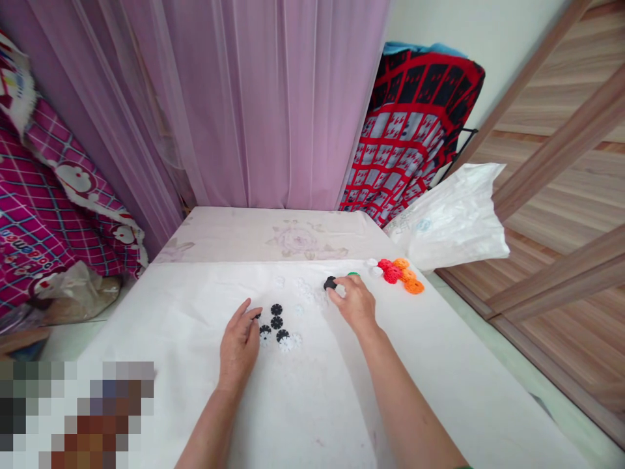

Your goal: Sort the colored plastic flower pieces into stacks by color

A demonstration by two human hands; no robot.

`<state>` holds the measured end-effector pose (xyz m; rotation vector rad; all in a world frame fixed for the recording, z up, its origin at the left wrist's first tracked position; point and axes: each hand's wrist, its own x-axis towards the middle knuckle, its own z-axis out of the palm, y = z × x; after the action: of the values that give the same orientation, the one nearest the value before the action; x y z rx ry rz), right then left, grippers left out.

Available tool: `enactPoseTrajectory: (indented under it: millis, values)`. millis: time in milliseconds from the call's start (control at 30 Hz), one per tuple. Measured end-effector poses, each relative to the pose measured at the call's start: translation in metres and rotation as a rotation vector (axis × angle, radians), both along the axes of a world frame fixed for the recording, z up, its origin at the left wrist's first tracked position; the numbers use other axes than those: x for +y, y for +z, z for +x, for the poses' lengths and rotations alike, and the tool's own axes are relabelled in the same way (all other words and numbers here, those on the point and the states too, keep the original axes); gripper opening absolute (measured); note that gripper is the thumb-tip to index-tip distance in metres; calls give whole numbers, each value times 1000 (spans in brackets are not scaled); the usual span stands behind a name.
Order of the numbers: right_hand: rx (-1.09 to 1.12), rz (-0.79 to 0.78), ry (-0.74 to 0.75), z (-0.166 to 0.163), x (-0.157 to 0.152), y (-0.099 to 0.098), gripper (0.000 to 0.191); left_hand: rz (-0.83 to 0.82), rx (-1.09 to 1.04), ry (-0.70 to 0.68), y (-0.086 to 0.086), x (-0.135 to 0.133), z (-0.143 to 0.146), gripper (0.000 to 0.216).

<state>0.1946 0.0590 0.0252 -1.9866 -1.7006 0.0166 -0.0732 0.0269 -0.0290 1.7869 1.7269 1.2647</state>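
Small snowflake-shaped plastic discs lie on a white-covered table (303,404). A cluster of black discs (277,322) sits mid-table, with white discs (288,342) beside and beyond it. My left hand (239,348) rests palm down just left of the black cluster, its fingertips closed on a small black piece. My right hand (355,301) is farther right, fingers pinched on a black disc (330,283), a white one against it. A green disc (353,274) peeks from behind that hand. Red and orange discs (401,273) are piled to the right.
A white plastic bag (454,218) lies at the table's right far corner. Purple curtains (254,98) hang behind. A red and black blanket (415,130) stands at the back right, pink patterned bedding (43,208) at the left. Wooden flooring is at the right.
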Motion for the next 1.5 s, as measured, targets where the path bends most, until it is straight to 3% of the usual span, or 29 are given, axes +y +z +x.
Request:
enactPoseTrajectory:
  millis: [167,400,567,667,833,1033,1200,1500]
  values:
    - [-62,-33,-45,17,15,2,20,-13,17,-8,1,0,-1,31]
    - [-62,-93,-47,16,23,2,21,-36,20,-13,5,-2,-1,30]
    - [-60,-38,-21,8,15,5,24,-47,-13,-27,6,-3,-1,31]
    - [-16,-10,103,-15,4,4,21,-32,-20,-23,3,-2,-1,31]
    - [26,-175,387,-68,-8,-3,23,21,-43,-9,-2,0,-2,33]
    - [-81,-348,478,-97,-2,7,29,86,-56,-5,-8,3,-3,34]
    - [-125,-407,500,-101,3,9,26,74,-49,5,-11,4,-1,33]
    - [-86,-275,392,-95,0,-1,23,57,-60,11,-9,3,-1,33]
